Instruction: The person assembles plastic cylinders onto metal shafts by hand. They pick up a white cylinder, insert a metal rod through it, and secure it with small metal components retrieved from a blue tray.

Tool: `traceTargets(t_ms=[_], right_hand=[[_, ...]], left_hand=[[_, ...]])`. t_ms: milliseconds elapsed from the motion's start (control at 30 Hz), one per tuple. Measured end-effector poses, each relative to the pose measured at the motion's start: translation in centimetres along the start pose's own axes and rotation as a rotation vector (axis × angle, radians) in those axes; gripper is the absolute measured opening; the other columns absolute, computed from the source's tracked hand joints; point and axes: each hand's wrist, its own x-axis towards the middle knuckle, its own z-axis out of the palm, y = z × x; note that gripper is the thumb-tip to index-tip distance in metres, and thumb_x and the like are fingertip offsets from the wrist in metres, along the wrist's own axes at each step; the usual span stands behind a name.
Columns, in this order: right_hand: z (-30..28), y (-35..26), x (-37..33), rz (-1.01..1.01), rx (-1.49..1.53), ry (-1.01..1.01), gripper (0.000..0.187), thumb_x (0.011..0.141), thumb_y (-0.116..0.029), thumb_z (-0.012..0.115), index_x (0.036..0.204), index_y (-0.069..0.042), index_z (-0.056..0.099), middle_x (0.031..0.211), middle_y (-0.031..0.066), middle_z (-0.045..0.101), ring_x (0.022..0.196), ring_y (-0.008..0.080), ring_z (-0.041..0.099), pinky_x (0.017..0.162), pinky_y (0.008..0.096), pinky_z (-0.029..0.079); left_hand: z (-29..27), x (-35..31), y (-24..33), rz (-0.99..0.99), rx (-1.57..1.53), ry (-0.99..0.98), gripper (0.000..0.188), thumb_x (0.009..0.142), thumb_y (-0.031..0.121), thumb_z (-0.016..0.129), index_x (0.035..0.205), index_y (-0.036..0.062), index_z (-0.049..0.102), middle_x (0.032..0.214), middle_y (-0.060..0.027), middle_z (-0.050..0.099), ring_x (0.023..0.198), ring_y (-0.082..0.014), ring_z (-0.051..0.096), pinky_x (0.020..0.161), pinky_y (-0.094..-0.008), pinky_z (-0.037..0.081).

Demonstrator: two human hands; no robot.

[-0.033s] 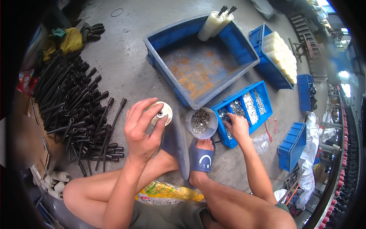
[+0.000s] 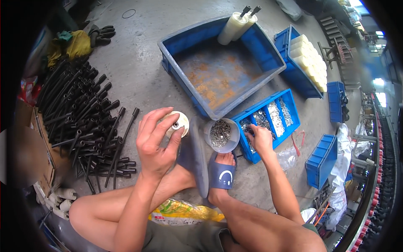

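Note:
My left hand [image 2: 156, 140] grips the top of a cream plastic cylinder [image 2: 182, 124], fingers curled round its rim. The cylinder's round end faces up, with a small metal piece in its central hole. My right hand [image 2: 261, 138] reaches into the near part of a blue divided tray [image 2: 253, 158], its fingers bent down among small metal parts. Whether anything sits in those fingertips is hidden. Other compartments hold metal hardware, white pieces [image 2: 275, 119] and pale rings [image 2: 286, 112]. Between my hands stands a round tub [image 2: 233, 145] of short metal pins or screws [image 2: 220, 133].
A big blue bin [image 2: 184, 86] lies ahead, with two cream cylinders [image 2: 232, 29] on black rods standing at its far side. More cylinders [image 2: 307, 59] fill another bin to its right. Black rods [image 2: 86, 122] are heaped on the left. A blue crate [image 2: 321, 161] stands at right.

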Motion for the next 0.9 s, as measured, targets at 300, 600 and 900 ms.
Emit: traceTargets(t_ms=[300,600,900], right_hand=[[-5.2,-2.4,-0.3,0.130,0.317,0.193,0.017,0.089,-0.015,0.081,0.100,-0.002,0.080,0.084,0.0165,0.077,0.073,0.0269,0.076,0.068,0.0366,0.058],[-12.1,-17.9,1.5,0.085,1.177,-0.343,0.027,0.095,-0.023,0.082,0.096,0.003,0.076,0.079,0.0022,0.071,0.072,0.0062,0.063,0.065,0.0233,0.051],[-10.6,-19.6,3.5,-0.013,1.044,-0.387,0.025,0.095,-0.023,0.082,0.094,0.001,0.077,0.076,-0.0021,0.068,0.068,0.0026,0.057,0.060,0.0224,0.045]], left_hand=[[-0.4,-0.2,0.8,-0.040,-0.081,-0.004,0.032,0.080,0.001,0.084,0.112,0.0004,0.077,0.113,-0.0109,0.075,0.105,-0.0316,0.063,0.094,-0.0411,0.052],[0.3,-0.1,1.4,-0.017,-0.130,-0.101,0.038,0.077,0.000,0.088,0.114,0.0027,0.077,0.106,-0.0143,0.073,0.102,-0.0256,0.068,0.086,-0.0367,0.057],[0.0,-0.2,0.5,0.011,-0.157,-0.104,0.036,0.075,0.005,0.088,0.110,0.0090,0.079,0.107,-0.0038,0.080,0.102,-0.0266,0.065,0.089,-0.0393,0.049]])
